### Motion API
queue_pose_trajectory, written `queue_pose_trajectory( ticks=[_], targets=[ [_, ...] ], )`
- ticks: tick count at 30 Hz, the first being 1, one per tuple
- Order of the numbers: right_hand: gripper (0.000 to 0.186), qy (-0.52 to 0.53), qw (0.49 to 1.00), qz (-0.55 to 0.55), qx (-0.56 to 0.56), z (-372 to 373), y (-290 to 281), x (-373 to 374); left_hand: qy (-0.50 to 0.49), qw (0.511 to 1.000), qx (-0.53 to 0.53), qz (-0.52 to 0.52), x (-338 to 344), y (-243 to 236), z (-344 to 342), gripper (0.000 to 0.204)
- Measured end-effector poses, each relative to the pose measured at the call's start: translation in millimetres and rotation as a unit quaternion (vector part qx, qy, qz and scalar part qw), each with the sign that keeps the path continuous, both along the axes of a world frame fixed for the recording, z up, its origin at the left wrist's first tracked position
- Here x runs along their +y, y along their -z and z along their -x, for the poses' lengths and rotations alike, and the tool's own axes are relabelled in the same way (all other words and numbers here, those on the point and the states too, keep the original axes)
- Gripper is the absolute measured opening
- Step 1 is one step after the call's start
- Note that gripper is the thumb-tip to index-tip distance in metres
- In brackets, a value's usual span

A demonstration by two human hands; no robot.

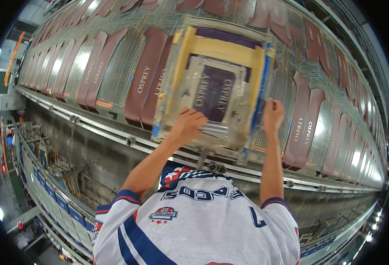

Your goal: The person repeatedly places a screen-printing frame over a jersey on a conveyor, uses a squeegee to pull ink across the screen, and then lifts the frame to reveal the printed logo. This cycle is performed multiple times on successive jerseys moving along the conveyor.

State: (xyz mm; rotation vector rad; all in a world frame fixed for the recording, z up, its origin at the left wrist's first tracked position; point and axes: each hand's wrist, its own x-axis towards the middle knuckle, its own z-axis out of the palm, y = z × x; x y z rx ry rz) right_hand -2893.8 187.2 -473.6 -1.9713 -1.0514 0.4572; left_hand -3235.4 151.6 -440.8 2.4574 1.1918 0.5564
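Note:
A printing screen (257,66) with a worn, taped frame lies across the long table in front of me, blurred. Yellow and blue tape runs along its sides, and a dark purple window with pale lettering (214,95) fills its middle. Over the lower left of this window my left hand (190,121) is closed, palm down. Beside its fingers lies a pale, shiny bar (215,128); whether they grip it is unclear. My right hand (274,114) is closed at the screen's right edge, fingers curled in; what it holds is hidden.
Maroon cut panels (143,77) with pale lettering lie in rows on the table, left, right and beyond the screen. A metal rail (101,127) with knobs follows the near edge. Behind me stand racks (66,203); an orange bar (14,59) rises at far left.

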Motion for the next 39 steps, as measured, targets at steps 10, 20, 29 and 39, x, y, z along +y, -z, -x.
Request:
queue_pose_trajectory(
  ticks=[10,20,29,39],
  targets=[
    [0.027,-0.015,0.995,0.032,0.09,224,11,49,0.002,0.998,0.05,-0.027,47,-7,213,0.034],
    [0.025,0.037,0.997,0.071,0.02,252,27,63,0.043,0.997,0.056,-0.04,3,1,255,0.036],
    [0.033,0.014,0.996,0.079,0.037,234,14,33,0.033,0.995,0.049,-0.083,76,18,251,0.041],
    [0.027,0.11,0.959,0.168,-0.201,86,28,-151,0.065,0.997,0.043,-0.008,263,13,207,0.019]
  ],
)
